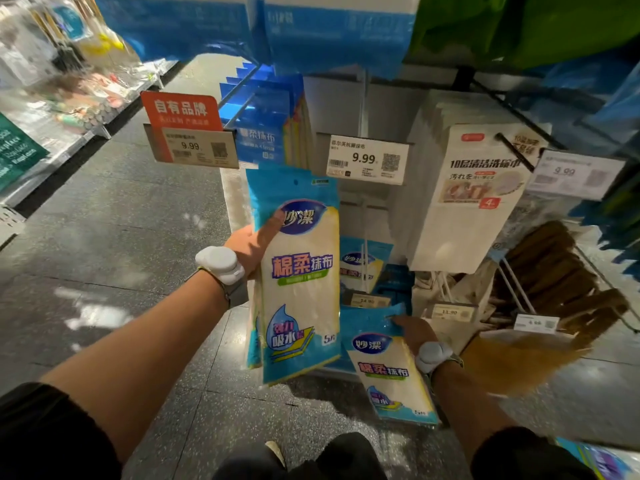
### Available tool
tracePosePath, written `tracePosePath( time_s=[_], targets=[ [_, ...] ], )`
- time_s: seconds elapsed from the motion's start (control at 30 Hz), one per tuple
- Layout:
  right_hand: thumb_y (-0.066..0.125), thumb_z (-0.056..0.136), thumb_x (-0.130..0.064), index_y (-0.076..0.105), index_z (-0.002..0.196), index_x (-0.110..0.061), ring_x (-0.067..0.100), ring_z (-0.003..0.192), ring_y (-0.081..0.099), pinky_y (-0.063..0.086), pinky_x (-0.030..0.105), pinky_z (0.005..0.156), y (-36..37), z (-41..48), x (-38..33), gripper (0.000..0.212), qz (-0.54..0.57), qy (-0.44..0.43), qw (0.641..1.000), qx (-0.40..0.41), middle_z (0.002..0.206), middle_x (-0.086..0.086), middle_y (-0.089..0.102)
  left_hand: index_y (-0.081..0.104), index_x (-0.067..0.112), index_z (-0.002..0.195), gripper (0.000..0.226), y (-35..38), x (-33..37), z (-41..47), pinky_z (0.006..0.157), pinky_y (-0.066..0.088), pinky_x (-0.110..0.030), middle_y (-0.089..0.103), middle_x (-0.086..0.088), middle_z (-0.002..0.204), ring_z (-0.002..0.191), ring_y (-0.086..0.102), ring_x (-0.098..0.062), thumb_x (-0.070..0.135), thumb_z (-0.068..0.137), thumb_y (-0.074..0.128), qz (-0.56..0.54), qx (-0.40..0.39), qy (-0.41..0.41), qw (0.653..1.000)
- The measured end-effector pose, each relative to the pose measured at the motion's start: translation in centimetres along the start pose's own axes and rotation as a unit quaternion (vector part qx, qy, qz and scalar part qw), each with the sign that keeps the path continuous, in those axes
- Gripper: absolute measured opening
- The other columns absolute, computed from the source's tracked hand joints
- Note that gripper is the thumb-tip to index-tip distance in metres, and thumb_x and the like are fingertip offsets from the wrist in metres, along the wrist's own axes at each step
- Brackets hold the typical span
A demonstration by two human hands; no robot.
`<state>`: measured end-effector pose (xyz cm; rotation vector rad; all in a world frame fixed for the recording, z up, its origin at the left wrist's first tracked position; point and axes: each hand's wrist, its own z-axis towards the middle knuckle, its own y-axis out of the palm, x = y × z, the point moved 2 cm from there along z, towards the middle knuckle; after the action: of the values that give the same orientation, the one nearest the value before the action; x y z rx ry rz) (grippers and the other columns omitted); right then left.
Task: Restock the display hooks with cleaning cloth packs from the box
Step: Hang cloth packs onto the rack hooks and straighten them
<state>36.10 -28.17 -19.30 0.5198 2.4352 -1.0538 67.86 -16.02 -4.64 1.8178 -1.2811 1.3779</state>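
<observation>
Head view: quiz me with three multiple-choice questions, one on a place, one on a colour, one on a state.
1. Where is the left pack, in the left hand, against the right pack, in the right hand?
A) lower B) higher C) behind it
2. What colour is the sign above the left price tag?
A) green B) black C) orange-red
3. What is the right hand doing?
A) gripping a pack B) hanging empty C) pressing the floor

Answers: 1 B, it is raised while the other hangs low; 2 C, white characters on orange-red; 3 A, its fingers close on the right pack's top.
</observation>
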Motion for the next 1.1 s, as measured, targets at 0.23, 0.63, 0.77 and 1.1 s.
tracePosePath(
  time_s=[0.23,0.63,0.77,1.1],
  targets=[
    [0.037,0.108,-0.011,0.039,0.149,-0.006,0.034,0.144,0.037,0.026,0.034,0.119,0.5,3.5,-0.2,0.041,-0.098,-0.012,0.994,-0.056,0.157,0.02,0.036,0.073,0.028,0.105,0.048,0.8,0.7,0.3,0.089,0.06,-0.059,0.08,-0.008,0.102,0.097,0.076,-0.033,0.07,0.092,0.054,-0.002,0.025,-0.004,1.0],
    [0.044,0.104,-0.014,0.06,0.133,0.001,0.043,0.128,0.054,0.043,0.047,0.11,-0.3,5.5,-2.0,0.036,0.005,-0.049,0.999,0.016,0.135,0.028,0.059,0.072,0.026,0.111,0.046,1.7,0.5,1.5,0.09,0.06,-0.055,0.08,-0.008,0.104,0.096,0.077,-0.031,0.066,0.093,0.055,-0.027,0.038,-0.02,0.999],
    [0.042,0.106,-0.016,0.054,0.138,-0.006,0.036,0.132,0.052,0.04,0.033,0.107,-0.6,4.3,-2.4,0.035,-0.086,-0.083,0.993,-0.008,0.143,0.02,0.055,0.072,0.028,0.115,0.053,1.8,0.3,1.6,0.093,0.058,-0.059,0.079,-0.009,0.109,0.101,0.076,-0.032,0.072,0.089,0.057,-0.026,0.027,-0.018,0.999],
    [0.053,0.097,-0.026,0.07,0.111,0.001,0.042,0.116,0.061,0.05,0.043,0.095,-0.7,4.6,-2.3,0.035,0.082,-0.034,0.994,0.057,0.123,0.027,0.066,0.072,0.027,0.111,0.049,2.7,0.3,1.8,0.09,0.06,-0.055,0.08,-0.009,0.103,0.097,0.076,-0.033,0.068,0.091,0.056,-0.028,0.048,-0.026,0.998]
  ],
)
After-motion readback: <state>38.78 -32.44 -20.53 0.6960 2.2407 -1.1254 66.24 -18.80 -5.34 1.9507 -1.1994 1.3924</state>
